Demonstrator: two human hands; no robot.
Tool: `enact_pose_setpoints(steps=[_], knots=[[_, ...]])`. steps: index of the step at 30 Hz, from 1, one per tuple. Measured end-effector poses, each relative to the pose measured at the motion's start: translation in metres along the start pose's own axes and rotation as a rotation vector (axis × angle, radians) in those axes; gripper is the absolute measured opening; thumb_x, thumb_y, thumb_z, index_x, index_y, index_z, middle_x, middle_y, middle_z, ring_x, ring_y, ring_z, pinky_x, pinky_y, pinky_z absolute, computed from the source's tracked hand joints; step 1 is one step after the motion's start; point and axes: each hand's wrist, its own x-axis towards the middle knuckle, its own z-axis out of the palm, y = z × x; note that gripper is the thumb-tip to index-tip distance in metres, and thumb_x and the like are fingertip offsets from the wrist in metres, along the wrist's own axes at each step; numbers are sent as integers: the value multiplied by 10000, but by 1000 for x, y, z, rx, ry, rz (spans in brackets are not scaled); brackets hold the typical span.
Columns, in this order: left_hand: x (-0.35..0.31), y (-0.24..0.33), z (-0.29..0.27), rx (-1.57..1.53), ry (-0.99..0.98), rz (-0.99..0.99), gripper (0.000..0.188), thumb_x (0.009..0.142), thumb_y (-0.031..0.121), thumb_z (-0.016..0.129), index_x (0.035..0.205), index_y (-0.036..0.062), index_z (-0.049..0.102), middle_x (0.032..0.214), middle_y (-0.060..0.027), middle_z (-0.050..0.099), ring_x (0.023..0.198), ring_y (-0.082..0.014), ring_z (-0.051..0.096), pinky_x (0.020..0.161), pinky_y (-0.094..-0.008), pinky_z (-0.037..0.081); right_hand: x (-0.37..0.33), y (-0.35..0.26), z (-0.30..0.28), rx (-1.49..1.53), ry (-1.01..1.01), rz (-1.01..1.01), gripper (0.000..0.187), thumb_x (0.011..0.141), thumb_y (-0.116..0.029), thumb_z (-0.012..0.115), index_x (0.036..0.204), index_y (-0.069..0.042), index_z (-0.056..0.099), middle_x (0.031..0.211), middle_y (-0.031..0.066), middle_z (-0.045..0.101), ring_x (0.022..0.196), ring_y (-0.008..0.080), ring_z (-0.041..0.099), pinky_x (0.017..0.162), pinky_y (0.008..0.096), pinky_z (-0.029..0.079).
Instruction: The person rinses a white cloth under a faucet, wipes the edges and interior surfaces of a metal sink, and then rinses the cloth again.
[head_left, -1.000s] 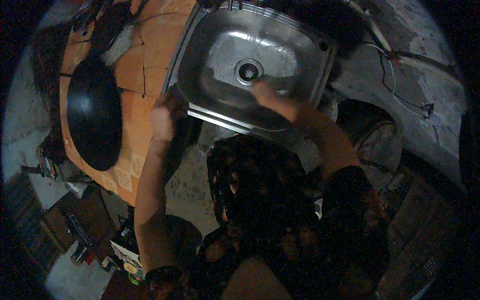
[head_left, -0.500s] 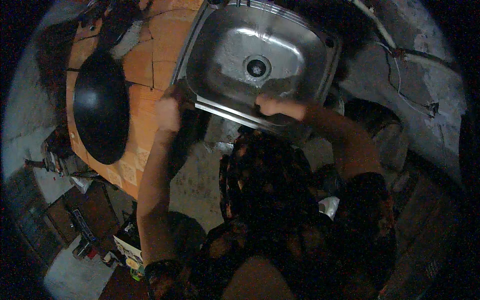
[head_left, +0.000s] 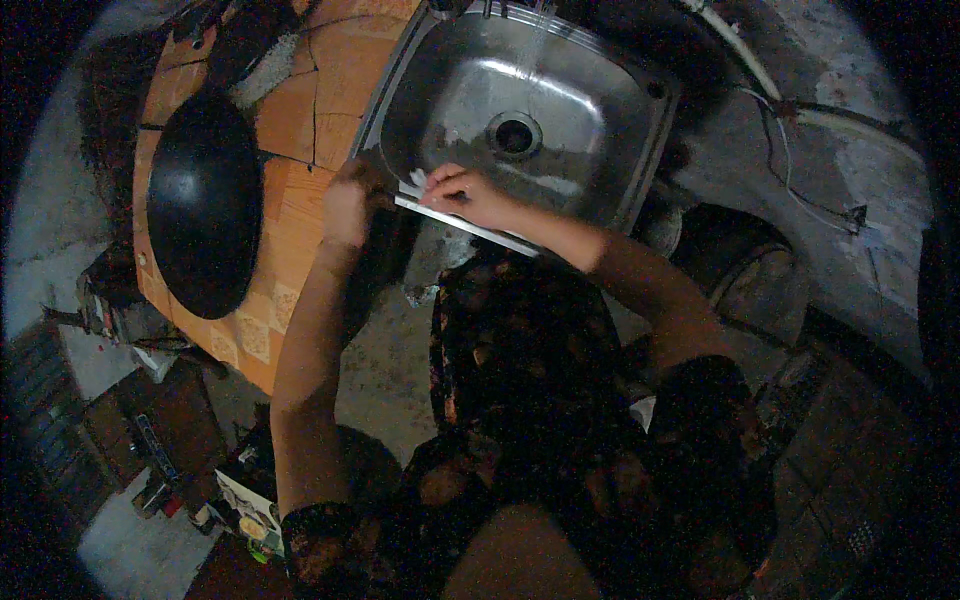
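Note:
A stainless steel sink (head_left: 645,150) with a round drain (head_left: 514,135) is set in an orange tiled counter (head_left: 300,110). My left hand (head_left: 348,205) curls over the sink's front left corner, where the rim meets the tiles. My right hand (head_left: 468,196) lies on the front rim just right of it, fingers closed on a small white cloth (head_left: 415,183) pressed against the rim. The two hands are a short gap apart. The basin looks wet and shiny and has nothing else in it.
A large black wok (head_left: 205,200) sits on the counter to the left of the sink. Wires (head_left: 800,190) run along the rough grey wall at the right. Boxes and clutter (head_left: 240,505) stand on the floor at the lower left.
My right hand has come out of the basin and moved left onto the front rim, close to my left hand. My left hand stays at the sink's corner.

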Motion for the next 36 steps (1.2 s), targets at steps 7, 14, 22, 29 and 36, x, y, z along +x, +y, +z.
enact_pose_setpoints(steps=[7, 14, 22, 29, 36], knots=[[3, -24, 19, -31, -55, -26, 253, 581, 57, 677, 833, 48, 652, 993, -130, 584, 908, -295, 569, 769, -351, 484, -110, -22, -104, -153, -251, 73, 51, 756, -125, 657, 746, -76, 644, 846, 92, 582, 847, 224, 555, 734, 340, 447], [10, -7, 7, -125, -37, -76, 271, 598, 44, 666, 869, 46, 650, 1018, -130, 584, 947, -297, 562, 785, -341, 482, -131, 99, -175, -922, -309, 592, 130, 739, -121, 596, 850, -61, 627, 888, 137, 596, 841, 274, 570, 728, 397, 465], [24, 10, -4, 10, -43, 42, 239, 567, 53, 669, 803, 57, 635, 890, -127, 567, 862, -307, 560, 725, -372, 475, -150, 228, -2, -1000, 171, 212, 273, 719, -117, 525, 969, -44, 607, 936, 189, 613, 834, 330, 587, 721, 462, 486], [3, 3, -1, 79, 25, 19, 245, 582, 59, 673, 824, 46, 632, 884, -125, 561, 864, -304, 559, 730, -365, 482, -50, 31, -27, -155, -57, 503, 292, 818, -122, 540, 1101, -48, 537, 1018, 132, 598, 927, 265, 578, 823, 367, 445], [0, -6, 9, -67, -62, -62, 277, 610, 63, 665, 885, 41, 638, 975, -136, 573, 917, -310, 559, 735, -374, 490, -115, -23, -135, -722, -753, 405, 92, 858, -120, 477, 905, -50, 513, 804, 126, 566, 697, 279, 544, 625, 371, 441]])
